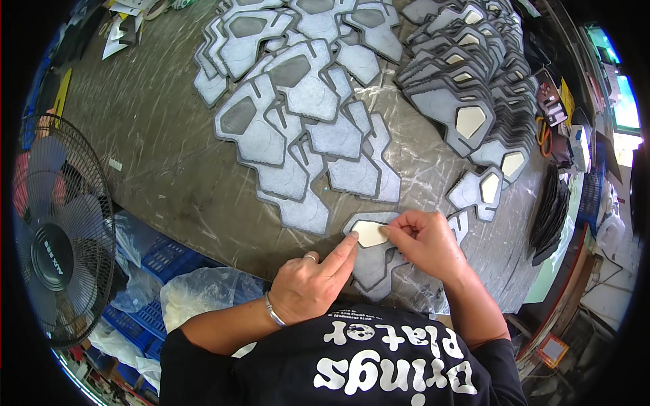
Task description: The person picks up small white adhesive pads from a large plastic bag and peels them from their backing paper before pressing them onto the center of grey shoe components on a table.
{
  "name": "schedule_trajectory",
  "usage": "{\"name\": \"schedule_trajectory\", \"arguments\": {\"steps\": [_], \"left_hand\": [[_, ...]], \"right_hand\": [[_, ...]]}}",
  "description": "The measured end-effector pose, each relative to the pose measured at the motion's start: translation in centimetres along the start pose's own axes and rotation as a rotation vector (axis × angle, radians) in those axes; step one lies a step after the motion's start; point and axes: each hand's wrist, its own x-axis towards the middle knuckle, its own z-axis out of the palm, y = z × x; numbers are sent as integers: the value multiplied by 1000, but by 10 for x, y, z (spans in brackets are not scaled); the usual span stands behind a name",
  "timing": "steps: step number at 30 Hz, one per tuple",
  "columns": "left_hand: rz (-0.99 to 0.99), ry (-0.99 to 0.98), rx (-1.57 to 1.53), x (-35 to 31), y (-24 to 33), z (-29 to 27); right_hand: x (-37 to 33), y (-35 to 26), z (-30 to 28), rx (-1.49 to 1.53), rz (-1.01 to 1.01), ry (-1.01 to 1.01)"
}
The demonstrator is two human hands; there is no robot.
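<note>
A small cream five-sided patch (367, 235) lies over the dark recess of a grey shaped piece with a black edge (369, 265), close in front of me on the table. My right hand (435, 247) pinches the patch's right end between thumb and fingers. With its index fingertip, my left hand (313, 281) touches the patch's left edge; that hand holds nothing, and a ring and a bangle show on it. Just beyond, grey pieces with bare dark recesses (250, 139) overlap in loose rows. To the right, a grey piece bearing a cream patch (482, 191) lies near my right hand.
Long overlapping stacks of patched grey pieces (443, 108) fill the table's far right. Black flat pieces (550, 216) are piled at its right edge. A black fan (61, 237) stands at left, beside blue crates (162, 257) and clear plastic bags (203, 294) below the table edge.
</note>
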Motion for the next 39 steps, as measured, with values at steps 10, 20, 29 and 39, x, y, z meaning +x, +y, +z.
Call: {"name": "schedule_trajectory", "arguments": {"steps": [10,20,29,39], "left_hand": [[1,-22,18,3,2,-2],[-66,32,20,0,7,5],[-211,299,-398,-18,10,5],[-312,-2,-1025,32,-6,-4]], "right_hand": [[-4,-3,1,-168,-94,86],[-8,-16,-3,-612,-518,178],[-8,-18,-21,-318,-290,-137],[-37,38,-10,-231,-1119,182]]}}
